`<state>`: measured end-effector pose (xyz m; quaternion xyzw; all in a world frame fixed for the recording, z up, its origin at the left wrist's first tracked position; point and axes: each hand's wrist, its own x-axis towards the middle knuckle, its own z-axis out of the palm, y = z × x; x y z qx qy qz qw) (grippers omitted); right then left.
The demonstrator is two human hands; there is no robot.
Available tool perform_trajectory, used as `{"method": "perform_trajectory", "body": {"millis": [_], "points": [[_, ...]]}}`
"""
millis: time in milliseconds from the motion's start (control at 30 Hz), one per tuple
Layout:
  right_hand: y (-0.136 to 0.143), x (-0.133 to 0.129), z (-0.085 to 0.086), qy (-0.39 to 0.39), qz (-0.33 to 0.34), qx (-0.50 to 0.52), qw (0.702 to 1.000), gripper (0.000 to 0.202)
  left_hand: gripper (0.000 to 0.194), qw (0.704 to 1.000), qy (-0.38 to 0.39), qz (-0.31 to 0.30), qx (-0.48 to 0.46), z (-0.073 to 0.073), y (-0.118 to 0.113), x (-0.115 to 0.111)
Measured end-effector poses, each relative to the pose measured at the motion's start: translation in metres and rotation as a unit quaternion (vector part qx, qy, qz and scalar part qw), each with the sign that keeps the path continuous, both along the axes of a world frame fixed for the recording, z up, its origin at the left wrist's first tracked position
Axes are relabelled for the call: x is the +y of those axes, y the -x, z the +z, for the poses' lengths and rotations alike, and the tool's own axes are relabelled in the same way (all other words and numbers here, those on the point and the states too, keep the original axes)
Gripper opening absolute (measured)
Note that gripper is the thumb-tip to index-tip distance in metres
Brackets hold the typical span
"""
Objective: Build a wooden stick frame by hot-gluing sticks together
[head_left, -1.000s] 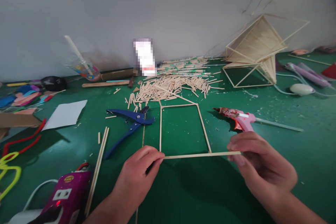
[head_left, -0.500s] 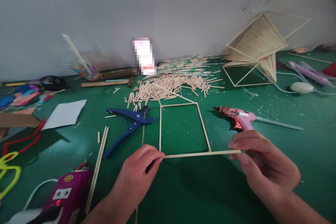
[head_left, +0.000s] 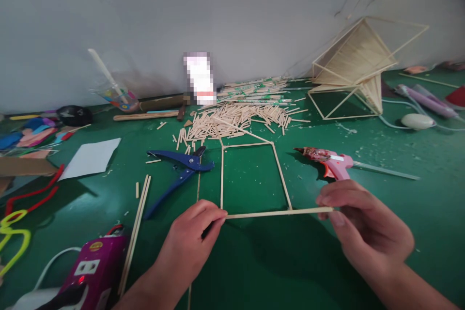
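A thin wooden stick [head_left: 257, 214] runs crosswise in front of me, pinched at both ends. My left hand [head_left: 196, 237] is closed on its left end, where it meets the near left corner of a stick frame [head_left: 222, 179]. Its right end sits between the thumb and fingers of my right hand [head_left: 366, 225], past the frame's right side piece. The frame has a four-sided front and a sloping stick at the back. Beyond my right hand lies a pink glue gun [head_left: 339, 164] with a clear glue stick. Blue cutters [head_left: 181, 169] lie spread left of the frame.
Behind the frame is a heap of short cut sticks [head_left: 232, 121]. A larger stick structure [head_left: 358, 68] stands at the back right. Two long sticks [head_left: 136, 232] and a purple power strip [head_left: 96, 266] lie left. White paper [head_left: 90, 157] and a lit phone [head_left: 199, 77] are farther back.
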<state>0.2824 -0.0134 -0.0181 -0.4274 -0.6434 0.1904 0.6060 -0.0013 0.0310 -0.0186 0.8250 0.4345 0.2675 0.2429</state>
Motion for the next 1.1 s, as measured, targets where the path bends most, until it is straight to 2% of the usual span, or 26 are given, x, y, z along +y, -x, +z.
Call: {"method": "perform_trajectory", "body": {"millis": [367,600,767,1100], "points": [[-0.0007,0.0013,0.0005,-0.016,0.014,-0.002,1.0,0.03,0.015,1.0,0.005,0.003,0.014,-0.0014,0.0004,0.0008],[0.0012,0.0033,0.0075,-0.007,-0.013,-0.076,0.997,0.03,0.015,1.0,-0.002,0.004,0.014,-0.0018,0.0007,0.0013],[0.0023,0.0019,0.0062,0.0,-0.042,-0.051,0.998,0.027,0.015,1.0,-0.006,0.002,0.014,-0.0012,0.001,0.0009],[-0.0007,0.0048,0.0049,-0.014,-0.024,-0.033,0.999,0.032,0.016,1.0,-0.013,0.0,0.006,0.001,-0.0003,0.0007]]}}
